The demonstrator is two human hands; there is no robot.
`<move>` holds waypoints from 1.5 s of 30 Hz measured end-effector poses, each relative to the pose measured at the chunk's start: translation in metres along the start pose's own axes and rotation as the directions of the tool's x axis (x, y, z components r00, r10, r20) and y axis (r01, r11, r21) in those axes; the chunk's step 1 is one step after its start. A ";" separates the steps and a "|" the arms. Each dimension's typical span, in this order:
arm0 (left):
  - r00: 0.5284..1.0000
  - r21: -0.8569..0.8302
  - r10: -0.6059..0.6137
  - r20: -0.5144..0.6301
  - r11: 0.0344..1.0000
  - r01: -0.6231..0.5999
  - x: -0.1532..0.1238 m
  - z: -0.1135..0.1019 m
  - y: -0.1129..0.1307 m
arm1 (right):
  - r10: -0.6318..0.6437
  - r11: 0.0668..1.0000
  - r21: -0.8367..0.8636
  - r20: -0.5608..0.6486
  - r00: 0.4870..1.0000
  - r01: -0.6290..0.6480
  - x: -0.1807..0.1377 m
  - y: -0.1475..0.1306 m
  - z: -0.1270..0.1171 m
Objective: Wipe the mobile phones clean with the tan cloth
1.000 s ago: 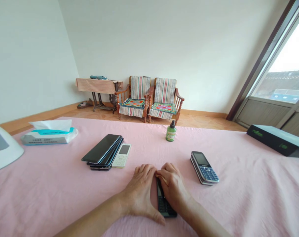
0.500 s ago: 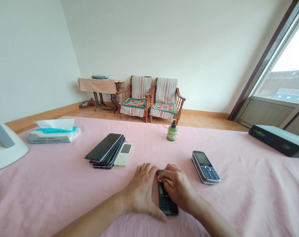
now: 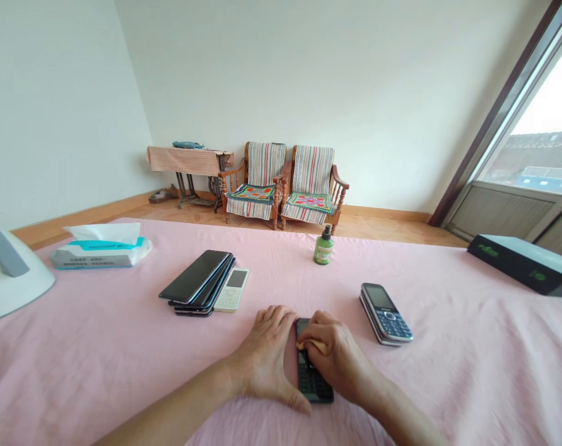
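Observation:
A black keypad phone lies face up on the pink tablecloth, its keys toward me. My left hand spans its left side, fingertips by the top corner and thumb at the bottom edge, steadying it. Closed fingers of my right hand press a small yellowish cloth onto the phone's screen, hiding part of it. To the right sits a small stack of keypad phones. On the left are a pile of dark smartphones and a white keypad phone beside it.
A green spray bottle stands beyond my hands. At the left are a tissue pack and a white object with a grey strip. A black box is at the right edge. Two wooden chairs stand past the table.
Almost nothing differs. My right hand and the cloth have shifted very slightly on the phone, and the view has moved a touch.

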State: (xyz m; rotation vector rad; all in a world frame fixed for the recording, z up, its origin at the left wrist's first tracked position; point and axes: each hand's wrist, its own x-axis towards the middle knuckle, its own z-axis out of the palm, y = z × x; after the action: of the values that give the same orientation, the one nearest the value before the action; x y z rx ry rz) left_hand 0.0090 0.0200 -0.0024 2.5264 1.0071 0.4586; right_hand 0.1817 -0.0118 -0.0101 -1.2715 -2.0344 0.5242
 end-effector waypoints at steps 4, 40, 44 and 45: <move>1.000 0.013 -0.012 0.004 1.000 0.012 0.000 -0.001 0.001 | -0.020 0.999 -0.050 -0.036 0.999 0.018 0.000 0.000 0.002; 1.000 -0.002 0.014 -0.017 1.000 -0.014 0.000 0.000 0.001 | -0.018 0.999 -0.041 -0.045 0.999 0.016 -0.003 0.006 0.002; 1.000 -0.006 0.007 -0.018 1.000 -0.008 0.000 0.000 0.000 | -0.030 0.994 -0.112 -0.086 0.996 0.020 0.001 0.006 0.004; 1.000 -0.009 0.006 -0.019 1.000 -0.006 0.000 0.000 -0.001 | -0.040 0.992 -0.122 -0.070 0.997 0.031 0.000 0.005 0.004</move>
State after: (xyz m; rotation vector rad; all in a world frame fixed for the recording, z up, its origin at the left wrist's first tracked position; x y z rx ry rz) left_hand 0.0086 0.0205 -0.0032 2.5217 1.0026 0.4886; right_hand 0.1820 -0.0092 -0.0161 -1.3034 -2.0508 0.3377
